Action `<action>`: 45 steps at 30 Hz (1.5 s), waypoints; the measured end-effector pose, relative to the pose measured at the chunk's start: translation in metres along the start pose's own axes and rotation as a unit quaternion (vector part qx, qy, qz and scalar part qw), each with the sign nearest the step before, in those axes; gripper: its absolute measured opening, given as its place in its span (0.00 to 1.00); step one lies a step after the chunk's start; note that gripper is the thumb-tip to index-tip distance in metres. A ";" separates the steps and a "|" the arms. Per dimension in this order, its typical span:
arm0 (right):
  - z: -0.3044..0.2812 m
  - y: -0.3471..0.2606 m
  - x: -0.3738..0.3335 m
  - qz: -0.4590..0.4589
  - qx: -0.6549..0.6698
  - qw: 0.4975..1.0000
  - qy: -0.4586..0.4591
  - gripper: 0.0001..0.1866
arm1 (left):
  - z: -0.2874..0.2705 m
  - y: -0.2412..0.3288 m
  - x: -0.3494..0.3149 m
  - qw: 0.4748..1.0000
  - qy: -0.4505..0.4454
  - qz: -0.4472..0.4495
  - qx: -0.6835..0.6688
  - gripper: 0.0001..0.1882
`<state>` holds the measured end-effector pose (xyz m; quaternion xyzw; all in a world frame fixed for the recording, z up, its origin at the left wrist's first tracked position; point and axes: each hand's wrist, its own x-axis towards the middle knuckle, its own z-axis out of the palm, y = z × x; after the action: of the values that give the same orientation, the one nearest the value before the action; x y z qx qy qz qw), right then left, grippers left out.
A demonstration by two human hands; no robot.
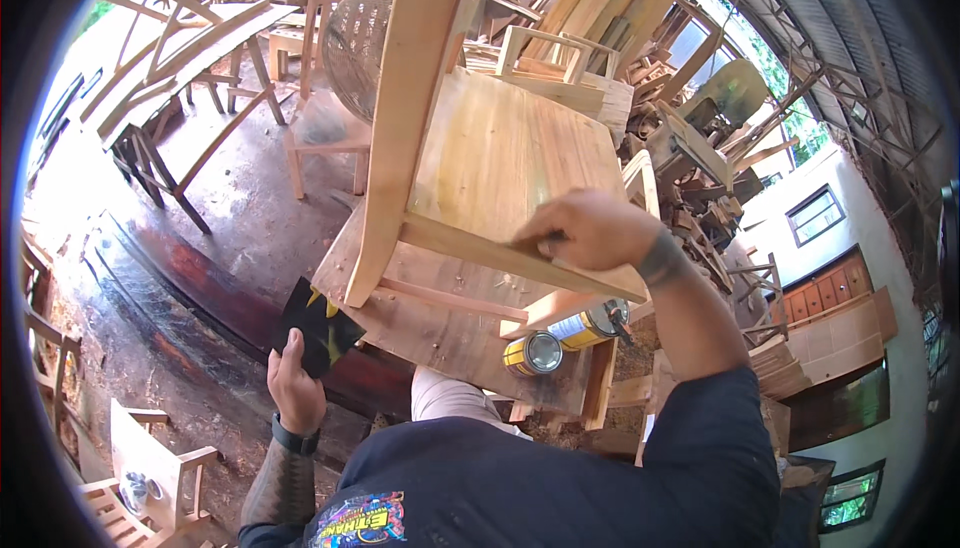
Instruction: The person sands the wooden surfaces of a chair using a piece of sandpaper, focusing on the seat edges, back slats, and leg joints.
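Note:
An unpainted wooden chair stands in front of me on a brown wooden board, its long curved post rising on the left. My right hand is closed, its fingertips pressed against the edge of the chair's near rail. Something small and dark shows under those fingers, too hidden to name. Lower left, away from the chair, my left hand grips a thin black sheet with yellow marks, thumb on its near side.
Two yellow-labelled metal cans sit at the board's near right. A reddish-black stained strip crosses the floor at left. More wooden furniture and a round woven-back chair stand around. Stacked planks fill the back.

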<state>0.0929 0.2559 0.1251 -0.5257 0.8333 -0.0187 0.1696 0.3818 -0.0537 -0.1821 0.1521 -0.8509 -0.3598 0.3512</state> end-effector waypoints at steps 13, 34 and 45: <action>-0.024 -0.007 0.073 0.009 -0.057 0.989 0.135 0.18 | 0.026 0.042 0.030 0.750 0.011 -0.252 -0.611 0.22; -0.009 -0.022 0.077 -0.061 -0.022 0.997 0.049 0.21 | 0.024 0.054 0.026 0.694 0.002 -0.338 -0.636 0.12; 0.015 -0.056 0.075 -0.062 -0.079 0.992 0.070 0.19 | 0.024 0.050 0.019 0.699 0.023 -0.337 -0.631 0.12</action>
<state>0.1168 0.1665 0.1029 -0.5856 0.8078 -0.0001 0.0675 0.3511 -0.0168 -0.1488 0.1795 -0.3085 -0.9028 0.2399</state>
